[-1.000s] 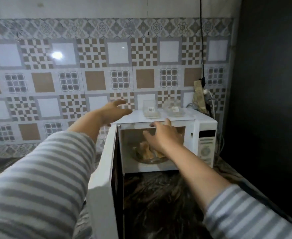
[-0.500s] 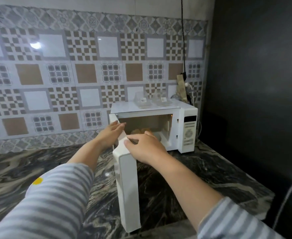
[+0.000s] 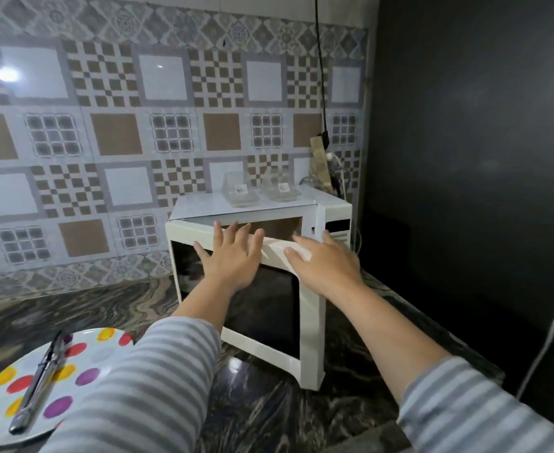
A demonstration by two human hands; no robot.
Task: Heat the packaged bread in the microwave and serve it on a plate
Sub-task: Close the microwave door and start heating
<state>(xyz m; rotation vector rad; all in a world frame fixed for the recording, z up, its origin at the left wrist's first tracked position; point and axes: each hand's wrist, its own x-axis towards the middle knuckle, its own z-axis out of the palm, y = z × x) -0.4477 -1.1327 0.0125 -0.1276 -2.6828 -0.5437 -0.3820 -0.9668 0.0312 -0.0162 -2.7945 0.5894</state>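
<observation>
White and stiff, the microwave door (image 3: pixel 262 289) swings on its left hinge, light enough for flat palms. Our left hand (image 3: pixel 233 256) lies spread on its top edge, our right hand (image 3: pixel 326 266) open over the top right corner; neither grips. We cannot see the bread behind the half-shut door; the spotted plate (image 3: pixel 83 364) with tongs (image 3: pixel 37 384) waits at the counter's near left edge.
</observation>
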